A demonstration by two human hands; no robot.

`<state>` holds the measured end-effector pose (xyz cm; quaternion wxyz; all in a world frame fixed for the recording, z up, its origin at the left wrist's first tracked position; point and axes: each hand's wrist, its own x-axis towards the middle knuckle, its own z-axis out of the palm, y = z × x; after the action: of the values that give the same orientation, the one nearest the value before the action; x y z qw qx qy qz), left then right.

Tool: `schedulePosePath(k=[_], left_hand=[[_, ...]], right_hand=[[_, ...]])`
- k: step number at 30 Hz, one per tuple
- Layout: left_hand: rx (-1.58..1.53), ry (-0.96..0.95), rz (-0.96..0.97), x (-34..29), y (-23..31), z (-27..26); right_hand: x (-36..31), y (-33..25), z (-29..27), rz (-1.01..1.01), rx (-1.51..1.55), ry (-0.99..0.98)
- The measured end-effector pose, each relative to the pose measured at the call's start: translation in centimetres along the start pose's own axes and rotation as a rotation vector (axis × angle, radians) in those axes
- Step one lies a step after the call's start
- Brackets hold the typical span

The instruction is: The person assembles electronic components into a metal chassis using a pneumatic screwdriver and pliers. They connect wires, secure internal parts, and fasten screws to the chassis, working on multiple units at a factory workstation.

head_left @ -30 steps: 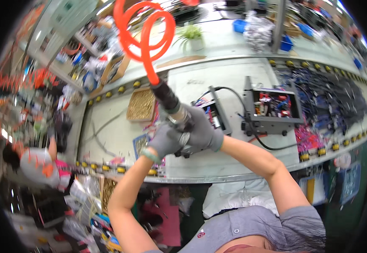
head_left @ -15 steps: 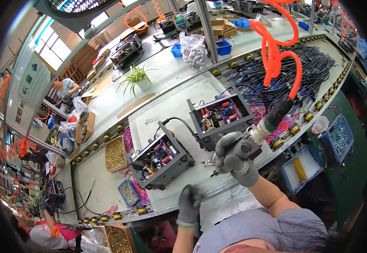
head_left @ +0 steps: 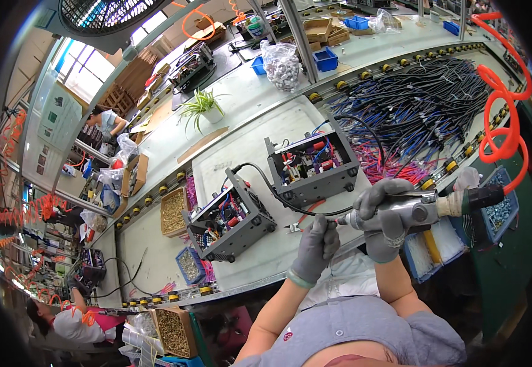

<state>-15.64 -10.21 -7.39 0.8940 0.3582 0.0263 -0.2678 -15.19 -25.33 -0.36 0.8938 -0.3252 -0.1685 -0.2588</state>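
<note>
My right hand [head_left: 383, 214], gloved in grey, is wrapped round a silver air screwdriver [head_left: 414, 209]. The tool lies nearly level, its tip pointing left and its orange coiled hose [head_left: 503, 131] leaving on the right. My left hand [head_left: 316, 248], also gloved, is pinched closed right at the tip; whatever sits between its fingers is too small to name. Ahead stand two open dark-grey metal housings with circuit boards and wires, a left one [head_left: 234, 221] and a right one [head_left: 315, 164]. Red-handled pliers [head_left: 302, 221] lie partly behind my left fingers.
A heap of black cables [head_left: 412, 104] covers the far right. Small screws fill a cardboard box [head_left: 173, 211] and a blue bin [head_left: 189, 266] at left. Blue bins [head_left: 435, 248] stand at the right edge. A potted plant [head_left: 208, 111] and roller rails lie beyond. Co-workers are at left.
My right hand has moved right and turned the screwdriver level. My left hand has risen from the table edge to the tool's tip and closed. The hose has swung right.
</note>
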Motion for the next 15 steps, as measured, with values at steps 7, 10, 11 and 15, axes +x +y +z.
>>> schedulePosePath(k=[7,10,11,15], left_hand=[[0.286,0.124,0.099,0.6,0.5,3.6],[0.569,0.15,0.265,1.0,0.6,3.5],[0.686,0.131,0.323,1.5,1.2,3.5],[1.279,0.371,0.764,5.5,7.1,1.4]], right_hand=[[2.0,-1.4,-0.5,0.066,0.071,-0.097],[1.5,-1.6,0.5,-0.015,-0.008,0.103],[1.4,-1.7,0.4,-0.039,-0.026,0.118],[1.6,-2.7,-0.4,-0.033,-0.053,0.183]])
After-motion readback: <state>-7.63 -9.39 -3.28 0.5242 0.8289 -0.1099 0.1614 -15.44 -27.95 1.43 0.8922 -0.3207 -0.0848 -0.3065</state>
